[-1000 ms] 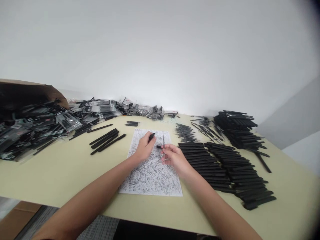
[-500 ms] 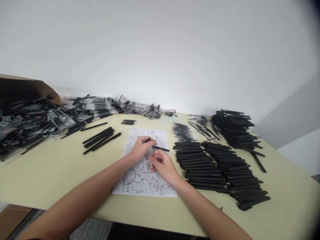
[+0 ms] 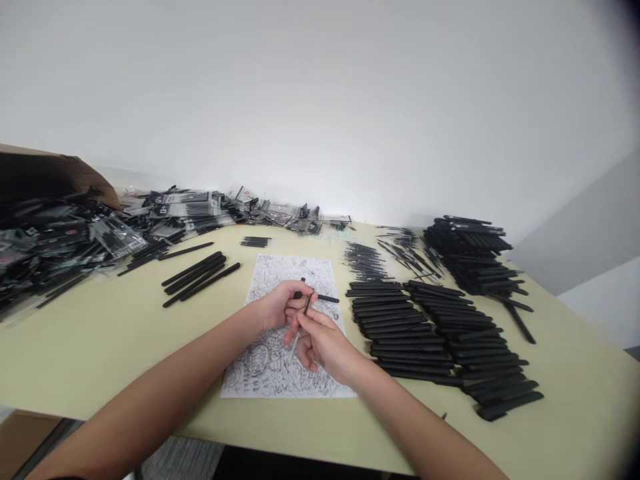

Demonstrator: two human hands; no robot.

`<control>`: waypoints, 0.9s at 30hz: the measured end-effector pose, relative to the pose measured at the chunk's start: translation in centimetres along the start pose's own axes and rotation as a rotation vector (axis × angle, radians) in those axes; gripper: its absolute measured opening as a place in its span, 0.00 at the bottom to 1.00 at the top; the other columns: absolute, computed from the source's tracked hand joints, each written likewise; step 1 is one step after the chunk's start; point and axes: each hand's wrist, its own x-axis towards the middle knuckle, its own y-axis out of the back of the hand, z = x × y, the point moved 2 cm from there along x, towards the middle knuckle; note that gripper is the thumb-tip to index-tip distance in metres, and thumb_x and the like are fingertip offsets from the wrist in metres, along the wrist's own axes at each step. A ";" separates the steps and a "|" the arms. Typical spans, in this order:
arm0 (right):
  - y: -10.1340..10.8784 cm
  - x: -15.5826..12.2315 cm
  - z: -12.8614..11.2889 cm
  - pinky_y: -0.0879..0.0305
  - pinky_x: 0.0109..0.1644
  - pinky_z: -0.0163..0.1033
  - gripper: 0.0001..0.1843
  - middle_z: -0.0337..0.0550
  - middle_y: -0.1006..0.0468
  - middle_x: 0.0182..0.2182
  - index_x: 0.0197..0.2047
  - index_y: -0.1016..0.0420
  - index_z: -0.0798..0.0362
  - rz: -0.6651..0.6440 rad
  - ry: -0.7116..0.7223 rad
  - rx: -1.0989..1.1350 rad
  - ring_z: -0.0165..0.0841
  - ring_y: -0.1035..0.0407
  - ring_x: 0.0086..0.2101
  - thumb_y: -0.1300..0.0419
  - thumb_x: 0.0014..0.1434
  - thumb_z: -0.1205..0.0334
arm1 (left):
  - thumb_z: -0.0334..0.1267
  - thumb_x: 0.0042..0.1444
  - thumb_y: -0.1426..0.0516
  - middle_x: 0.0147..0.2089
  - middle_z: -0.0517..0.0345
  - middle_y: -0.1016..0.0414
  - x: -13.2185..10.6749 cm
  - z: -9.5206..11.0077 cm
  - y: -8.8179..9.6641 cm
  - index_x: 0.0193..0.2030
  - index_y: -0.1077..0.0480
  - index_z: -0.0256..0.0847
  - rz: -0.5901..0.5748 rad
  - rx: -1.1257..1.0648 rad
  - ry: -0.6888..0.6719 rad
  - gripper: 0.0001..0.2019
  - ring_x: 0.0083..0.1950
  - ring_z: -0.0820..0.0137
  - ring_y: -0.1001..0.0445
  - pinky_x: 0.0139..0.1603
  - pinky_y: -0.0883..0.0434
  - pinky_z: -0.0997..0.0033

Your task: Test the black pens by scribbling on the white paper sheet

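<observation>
Both my hands meet over a sheet of paper [image 3: 280,380] covered in dark scribbles. My right hand [image 3: 327,340] is closed, thumb and finger pinching a thin pen refill [image 3: 307,303] with a dark upper part and a pale lower end; its other fingers curl loosely. My left hand [image 3: 277,305] is closed around a short black pen part [image 3: 299,294], and its fingertips touch the refill's upper end. Just right of these fingers a black pen barrel [image 3: 327,299] sticks out over the paper; I cannot tell whether it is held or lying there.
Left of the paper lie several black pens [image 3: 200,279], with small dark sticks [image 3: 256,241] farther back. Packaged pens [image 3: 60,233] spill from a cardboard box [image 3: 95,180]. To the right are rows of black pens [image 3: 400,333], thin refills [image 3: 367,261] and a pen stack [image 3: 465,247].
My right hand's lower fingers have loosened and spread downward. The left fingers have shifted slightly lower, around the refill's upper end. The surrounding pens stay put.
</observation>
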 end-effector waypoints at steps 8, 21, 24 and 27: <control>-0.6 -0.3 0.1 0.56 0.13 0.28 0.22 0.27 0.32 0.19 0.33 0.43 0.49 -0.036 -0.014 0.134 0.22 0.42 0.11 0.38 0.54 0.43 | 0.37 0.48 0.48 0.12 0.72 0.62 0.0 0.0 -0.3 0.20 0.36 0.37 0.050 -0.041 0.028 0.09 0.14 0.80 0.63 0.11 0.48 0.82; -0.5 0.0 0.2 0.64 0.15 0.29 0.20 0.24 0.41 0.17 0.32 0.46 0.48 0.044 -0.004 0.160 0.18 0.54 0.11 0.40 0.57 0.45 | 0.35 0.47 0.49 0.13 0.71 0.60 0.0 -0.5 -1.7 0.20 0.40 0.40 0.361 0.066 -0.066 0.08 0.14 0.79 0.58 0.13 0.52 0.80; -0.6 0.0 0.0 0.65 0.15 0.28 0.22 0.23 0.41 0.17 0.31 0.48 0.48 0.058 -0.018 0.173 0.18 0.55 0.11 0.40 0.56 0.45 | 0.35 0.47 0.48 0.14 0.71 0.58 0.2 -0.7 -1.7 0.20 0.40 0.40 0.396 0.087 -0.092 0.07 0.14 0.79 0.57 0.14 0.51 0.79; -0.6 0.0 0.0 0.65 0.16 0.28 0.23 0.23 0.41 0.17 0.31 0.48 0.48 0.065 -0.025 0.181 0.18 0.56 0.11 0.39 0.56 0.44 | 0.34 0.46 0.48 0.13 0.70 0.56 0.3 -0.8 -1.7 0.20 0.40 0.40 0.427 0.096 -0.109 0.07 0.13 0.80 0.54 0.14 0.50 0.79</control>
